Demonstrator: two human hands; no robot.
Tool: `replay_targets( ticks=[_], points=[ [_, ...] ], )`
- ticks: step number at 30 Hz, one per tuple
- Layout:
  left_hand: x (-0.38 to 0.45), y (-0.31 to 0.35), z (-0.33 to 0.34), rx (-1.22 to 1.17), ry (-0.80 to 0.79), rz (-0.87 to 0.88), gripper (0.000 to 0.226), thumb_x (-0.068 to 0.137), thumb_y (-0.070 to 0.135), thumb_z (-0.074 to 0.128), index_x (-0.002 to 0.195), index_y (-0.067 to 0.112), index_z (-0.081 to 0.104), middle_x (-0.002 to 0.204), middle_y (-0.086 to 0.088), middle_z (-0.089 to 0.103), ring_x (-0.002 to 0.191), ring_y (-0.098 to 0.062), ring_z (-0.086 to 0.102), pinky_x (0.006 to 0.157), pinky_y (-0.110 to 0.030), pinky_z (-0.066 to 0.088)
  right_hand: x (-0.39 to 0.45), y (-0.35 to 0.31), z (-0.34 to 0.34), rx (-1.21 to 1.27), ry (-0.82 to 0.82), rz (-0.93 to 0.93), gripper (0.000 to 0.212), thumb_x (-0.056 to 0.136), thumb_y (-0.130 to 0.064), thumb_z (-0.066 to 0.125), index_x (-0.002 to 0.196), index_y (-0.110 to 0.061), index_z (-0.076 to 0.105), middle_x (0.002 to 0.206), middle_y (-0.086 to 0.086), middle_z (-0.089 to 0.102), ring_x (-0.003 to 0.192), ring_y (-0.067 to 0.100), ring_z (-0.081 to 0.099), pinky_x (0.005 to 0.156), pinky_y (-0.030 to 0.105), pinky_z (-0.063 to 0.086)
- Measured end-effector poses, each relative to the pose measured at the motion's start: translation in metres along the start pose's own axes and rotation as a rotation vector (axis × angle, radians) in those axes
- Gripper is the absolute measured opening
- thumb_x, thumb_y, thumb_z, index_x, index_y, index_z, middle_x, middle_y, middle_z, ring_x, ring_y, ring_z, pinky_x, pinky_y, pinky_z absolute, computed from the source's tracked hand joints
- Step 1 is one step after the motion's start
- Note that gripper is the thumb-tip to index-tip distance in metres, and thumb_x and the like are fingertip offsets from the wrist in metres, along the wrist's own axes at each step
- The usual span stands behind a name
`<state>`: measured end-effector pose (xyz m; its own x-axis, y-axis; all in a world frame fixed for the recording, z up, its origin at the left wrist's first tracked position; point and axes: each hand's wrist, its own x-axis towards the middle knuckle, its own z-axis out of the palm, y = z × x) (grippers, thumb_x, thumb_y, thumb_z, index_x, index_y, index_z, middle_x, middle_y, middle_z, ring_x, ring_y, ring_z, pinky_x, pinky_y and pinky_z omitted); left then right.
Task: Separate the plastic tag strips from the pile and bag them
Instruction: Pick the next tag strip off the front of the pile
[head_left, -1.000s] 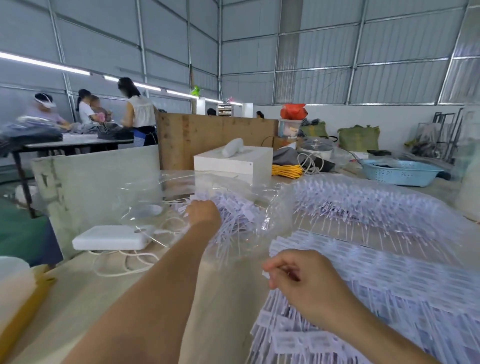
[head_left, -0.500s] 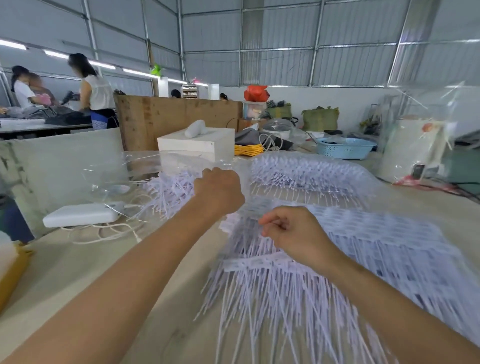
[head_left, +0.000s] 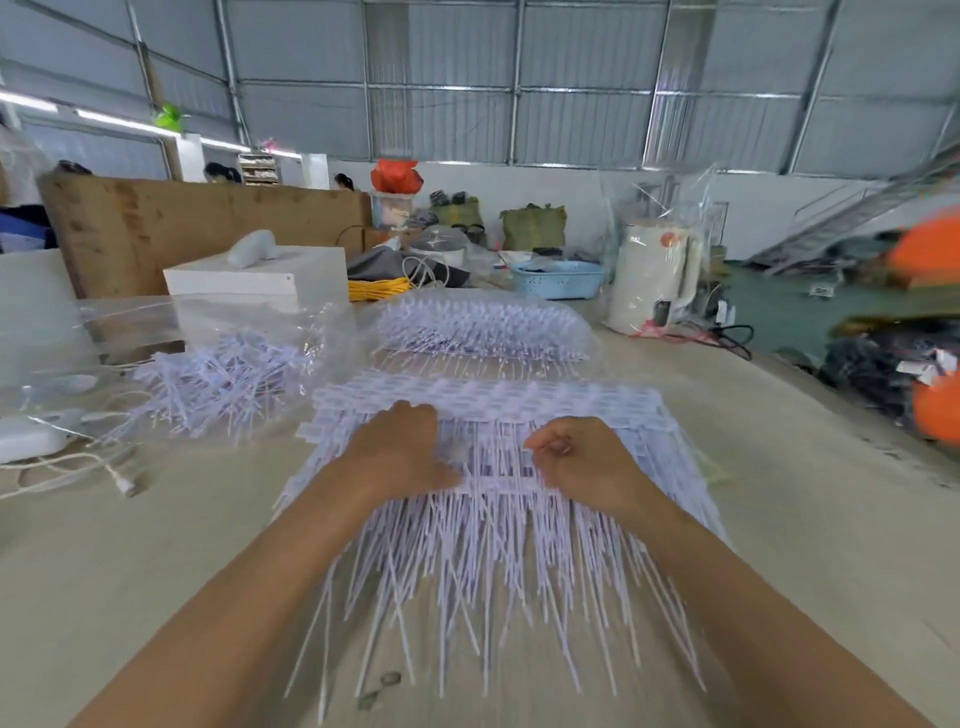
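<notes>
Hands meet at the near edge of the pile of plastic tag strips (head_left: 493, 405), which lies in the middle of the desk (head_left: 156, 545) with its long thin tails fanning toward the viewer. The left hand (head_left: 400, 452) lies on the pile's left front part, fingers bent down onto the tag heads and thumb against a strip that runs crosswise beneath it; whether it truly grips that strip I cannot tell. The right hand (head_left: 582, 462) sits just beside it to the right, fingers curled in and seemingly pinching tags at the pile's front edge, though the fingertips are partly hidden.

Left of the pile, a clear plastic bag (head_left: 208, 332) lies on the desk with loose tag strips (head_left: 218, 379) inside it. Behind the pile rests a second filled bag of tags (head_left: 483, 327). A white box (head_left: 260, 278) stands farther back, a blue basket (head_left: 558, 278) and a wrapped white kettle (head_left: 652, 280) to the right of it. A white cable (head_left: 98, 467) trails at the left edge.
</notes>
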<state>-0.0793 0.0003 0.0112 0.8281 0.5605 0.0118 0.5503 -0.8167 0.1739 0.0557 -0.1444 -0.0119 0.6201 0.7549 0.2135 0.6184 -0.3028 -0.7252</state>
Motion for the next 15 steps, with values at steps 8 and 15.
replay_targets(
  ticks=[8,15],
  points=[
    [-0.007,-0.002,-0.006,-0.049,0.137,0.040,0.030,0.081,0.050,0.065,0.084,0.023,0.051,0.076,0.007,0.051,0.074,-0.014,0.051,0.060,-0.026,0.035,-0.003,-0.013,0.009,0.144,0.063,-0.083,0.030,0.094,-0.030,0.054,0.087,-0.004,0.068,0.082,0.011,0.068,0.065,0.017,0.062,0.066,0.032,0.051],
    [-0.016,0.030,-0.014,-0.251,0.407,0.392,0.041,0.069,0.055,0.071,0.090,0.027,0.050,0.069,0.012,0.053,0.071,-0.013,0.055,0.068,-0.030,0.041,-0.001,-0.029,-0.001,0.616,-0.125,-0.102,0.014,0.090,-0.016,0.060,0.084,-0.006,0.068,0.060,0.006,0.065,0.055,0.014,0.061,0.055,0.023,0.051]
  ],
)
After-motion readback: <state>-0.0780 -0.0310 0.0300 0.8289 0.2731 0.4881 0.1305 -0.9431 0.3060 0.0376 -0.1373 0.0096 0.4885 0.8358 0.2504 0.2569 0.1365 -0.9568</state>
